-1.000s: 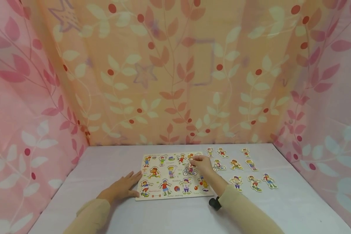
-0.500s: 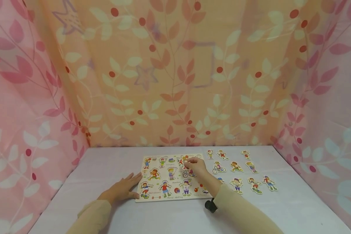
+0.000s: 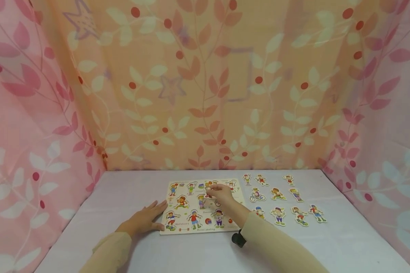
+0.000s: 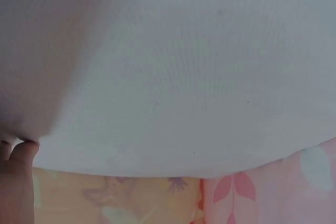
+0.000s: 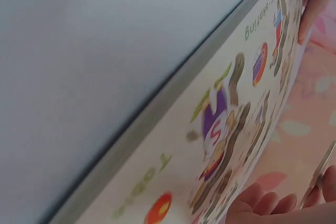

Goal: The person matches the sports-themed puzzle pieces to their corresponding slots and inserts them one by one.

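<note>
A wooden puzzle board (image 3: pixel 177 232) with printed sports figures lies flat on the table. My left hand (image 3: pixel 145 218) rests by its left edge, fingers extended and thumb at the lower left corner. Over the upper middle of the board, my right hand (image 3: pixel 223 195) pinches a thin puzzle piece (image 3: pixel 208 194) between thumb and fingers. In the right wrist view, the edge of this puzzle piece (image 5: pixel 318 172) shows between the fingertips, raised off the board. Its picture is mostly hidden. The left wrist view shows only part of the left hand (image 4: pixel 20 174).
Several loose figure pieces lie in rows right of the board, among them a cyclist piece (image 3: pixel 257 195) and a runner piece (image 3: pixel 278 194). A white cloth covers the table (image 3: pixel 177 254). Patterned curtains (image 3: pixel 205 94) stand behind and at both sides.
My right hand has moved left across the board's upper part, carrying the puzzle piece and uncovering the upper right corner. The left hand stays in place.
</note>
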The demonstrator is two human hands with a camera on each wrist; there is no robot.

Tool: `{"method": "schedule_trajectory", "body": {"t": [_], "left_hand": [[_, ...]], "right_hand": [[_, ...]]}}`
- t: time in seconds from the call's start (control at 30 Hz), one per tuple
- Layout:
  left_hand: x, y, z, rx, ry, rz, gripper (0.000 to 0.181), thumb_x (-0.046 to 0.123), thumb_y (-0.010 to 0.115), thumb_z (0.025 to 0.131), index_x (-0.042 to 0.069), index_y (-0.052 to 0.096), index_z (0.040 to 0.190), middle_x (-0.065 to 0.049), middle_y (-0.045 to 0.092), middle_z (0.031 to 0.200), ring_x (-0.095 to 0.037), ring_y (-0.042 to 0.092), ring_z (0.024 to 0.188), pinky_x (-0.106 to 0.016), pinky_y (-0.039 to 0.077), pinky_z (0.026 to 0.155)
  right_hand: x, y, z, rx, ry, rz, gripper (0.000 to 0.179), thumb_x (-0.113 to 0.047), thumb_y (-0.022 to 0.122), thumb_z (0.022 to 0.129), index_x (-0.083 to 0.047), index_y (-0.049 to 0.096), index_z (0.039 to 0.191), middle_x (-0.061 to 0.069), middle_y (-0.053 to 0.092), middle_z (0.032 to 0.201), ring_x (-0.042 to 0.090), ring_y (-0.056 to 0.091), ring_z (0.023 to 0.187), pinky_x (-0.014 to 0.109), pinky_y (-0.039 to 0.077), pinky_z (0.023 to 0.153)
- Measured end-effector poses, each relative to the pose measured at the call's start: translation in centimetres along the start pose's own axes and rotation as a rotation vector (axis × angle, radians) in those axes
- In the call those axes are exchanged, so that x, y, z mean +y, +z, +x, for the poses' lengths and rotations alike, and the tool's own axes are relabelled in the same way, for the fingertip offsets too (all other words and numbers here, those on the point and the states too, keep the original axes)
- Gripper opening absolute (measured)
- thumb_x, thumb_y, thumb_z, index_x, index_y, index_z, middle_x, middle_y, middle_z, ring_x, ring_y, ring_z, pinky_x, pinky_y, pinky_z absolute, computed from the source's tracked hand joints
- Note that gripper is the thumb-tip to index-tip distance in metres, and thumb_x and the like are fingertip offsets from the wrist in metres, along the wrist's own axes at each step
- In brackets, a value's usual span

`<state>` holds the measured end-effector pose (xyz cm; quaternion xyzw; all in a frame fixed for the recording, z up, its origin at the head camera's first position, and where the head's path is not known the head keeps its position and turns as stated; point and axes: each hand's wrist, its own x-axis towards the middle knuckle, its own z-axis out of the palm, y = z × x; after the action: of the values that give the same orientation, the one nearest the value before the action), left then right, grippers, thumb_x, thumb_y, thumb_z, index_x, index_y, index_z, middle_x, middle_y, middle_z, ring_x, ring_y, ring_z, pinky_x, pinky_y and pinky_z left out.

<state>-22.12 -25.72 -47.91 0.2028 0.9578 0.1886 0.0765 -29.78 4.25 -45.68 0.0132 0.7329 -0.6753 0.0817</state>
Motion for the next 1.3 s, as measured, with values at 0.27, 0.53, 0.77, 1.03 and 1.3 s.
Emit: {"method": "schedule_trajectory", "body": {"t": [0.27,0.53,0.77,1.03,1.3], "left_hand": [[0.2,-0.1,-0.2,-0.014,-0.008,-0.010,0.090,0.049,0.071,0.078,-0.002,0.039,0.146,-0.019,0.032,0.154,-0.049,0.022,0.140,-0.070,0.021,0.106],[0.5,-0.3,-0.5,-0.004,-0.026,-0.031,0.089,0.046,0.073,0.077,-0.002,0.041,0.144,-0.019,0.034,0.153,-0.048,0.023,0.140,-0.070,0.020,0.107],[0.1,-0.3,-0.4,-0.012,-0.022,-0.020,0.089,0.049,0.071,0.078,-0.001,0.040,0.145,-0.018,0.033,0.153,-0.048,0.022,0.140,-0.070,0.020,0.107],[0.3,-0.5,-0.3,-0.002,-0.045,-0.023,0.089,0.047,0.073,0.077,0.000,0.041,0.145,-0.016,0.034,0.153,-0.046,0.024,0.140,-0.069,0.020,0.107],[0.6,-0.3,0.2,0.008,-0.060,-0.006,0.089,0.050,0.073,0.076,0.003,0.041,0.146,-0.013,0.034,0.154,-0.044,0.024,0.141,-0.066,0.022,0.108]], "right_hand": [[0.3,2.4,0.2,-0.027,0.090,0.099,0.020,-0.008,0.072,0.088,-0.001,0.064,0.104,0.012,0.058,0.112,0.014,0.048,0.073,0.025,0.038,0.059],[0.3,5.2,0.8,-0.047,0.085,0.080,0.019,-0.012,0.073,0.087,-0.003,0.067,0.103,0.009,0.062,0.098,0.010,0.038,0.063,0.025,0.037,0.054],[0.2,7.9,1.4,-0.054,0.068,0.087,0.022,-0.009,0.075,0.085,0.000,0.067,0.104,0.010,0.063,0.100,0.016,0.052,0.074,0.029,0.048,0.065],[-0.3,10.7,2.6,-0.050,0.061,0.116,0.015,-0.005,0.073,0.085,0.001,0.068,0.098,0.010,0.065,0.098,0.019,0.056,0.087,0.034,0.049,0.078],[-0.5,11.6,3.6,-0.017,0.032,0.006,0.020,-0.008,0.074,0.085,0.002,0.070,0.101,0.015,0.063,0.109,0.028,0.059,0.102,0.042,0.050,0.091]]}}
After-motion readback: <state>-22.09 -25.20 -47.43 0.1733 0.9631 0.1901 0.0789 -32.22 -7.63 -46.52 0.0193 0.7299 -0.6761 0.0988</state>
